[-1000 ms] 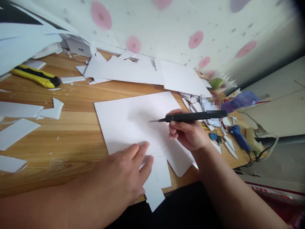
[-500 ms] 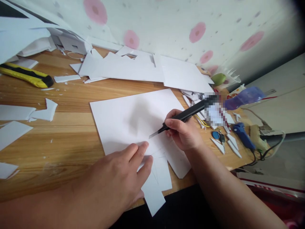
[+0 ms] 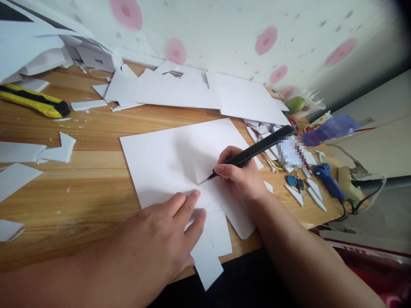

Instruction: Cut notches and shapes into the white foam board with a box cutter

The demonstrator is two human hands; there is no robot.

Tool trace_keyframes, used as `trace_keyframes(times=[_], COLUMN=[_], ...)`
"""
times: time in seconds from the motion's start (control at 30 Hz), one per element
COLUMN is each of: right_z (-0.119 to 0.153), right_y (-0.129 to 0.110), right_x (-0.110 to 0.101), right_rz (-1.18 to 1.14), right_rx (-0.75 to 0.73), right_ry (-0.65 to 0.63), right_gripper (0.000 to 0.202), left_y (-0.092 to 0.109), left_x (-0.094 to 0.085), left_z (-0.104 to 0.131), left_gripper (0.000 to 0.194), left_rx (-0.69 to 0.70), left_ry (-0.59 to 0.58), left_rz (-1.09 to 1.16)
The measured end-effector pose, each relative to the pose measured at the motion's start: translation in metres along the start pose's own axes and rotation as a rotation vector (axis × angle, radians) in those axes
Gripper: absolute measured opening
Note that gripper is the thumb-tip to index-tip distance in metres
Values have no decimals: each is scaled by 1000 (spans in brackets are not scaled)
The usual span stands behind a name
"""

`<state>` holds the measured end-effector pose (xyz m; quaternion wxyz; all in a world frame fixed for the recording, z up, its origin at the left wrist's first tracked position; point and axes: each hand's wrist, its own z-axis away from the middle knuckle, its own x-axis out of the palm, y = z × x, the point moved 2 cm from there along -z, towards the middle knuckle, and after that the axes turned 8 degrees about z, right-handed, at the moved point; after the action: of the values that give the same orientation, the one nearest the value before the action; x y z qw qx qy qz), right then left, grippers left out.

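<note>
A white board sheet [image 3: 154, 160] with notched edges and thin pencil lines lies on the wooden table, one narrow part jutting past the front edge. My left hand [image 3: 170, 231] rests on its lower part with the fingers apart, pressing it down. In my right hand [image 3: 239, 175] is a black utility knife [image 3: 265, 143], gripped like a pen with its blade out. The blade's tip is at the sheet's surface, just beyond my left fingertips; I cannot tell whether it cuts in.
A yellow-black utility knife [image 3: 35, 101] lies at the left near white offcuts [image 3: 22, 177]. Larger white boards [image 3: 167, 92] lean along the wall. On the right are a blue glue gun [image 3: 329, 182], keys [image 3: 299, 184], a power strip [image 3: 348, 184] and a purple bottle [image 3: 332, 128].
My right hand has shifted slightly left, bringing the blade lower and closer to the sheet by my left fingertips. My left hand and the sheet have stayed nearly still.
</note>
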<state>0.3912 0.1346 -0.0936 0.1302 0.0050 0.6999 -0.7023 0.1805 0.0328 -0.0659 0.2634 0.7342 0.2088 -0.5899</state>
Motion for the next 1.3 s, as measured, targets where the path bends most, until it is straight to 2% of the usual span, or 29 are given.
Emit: trace_keyframes(times=[0.13, 0.3, 0.5, 0.73, 0.97, 1.3], right_z=[1, 1, -3, -5, -6, -6], right_y=[-1, -11, -24, -17, -11, -5], right_x=[2, 2, 1, -1, -3, -6], right_rz=[19, 93, 192, 129, 95, 54], right_rx=[15, 26, 35, 71, 76, 73], right_ry=[-5, -3, -69, -75, -78, -88], right_gripper=[22, 26, 27, 24, 24, 24], left_y=[0, -1, -2, -2, -3, -2], left_x=[-2, 5, 6, 14, 12, 10], left_z=[0, 2, 3, 5, 6, 6], left_gripper=[75, 75, 71, 75, 78, 79], left_rx=[-10, 1, -9, 14, 4, 0], left_ry=[-44, -6, -41, 34, 58, 18], left_rz=[-15, 0, 13, 5, -11, -29])
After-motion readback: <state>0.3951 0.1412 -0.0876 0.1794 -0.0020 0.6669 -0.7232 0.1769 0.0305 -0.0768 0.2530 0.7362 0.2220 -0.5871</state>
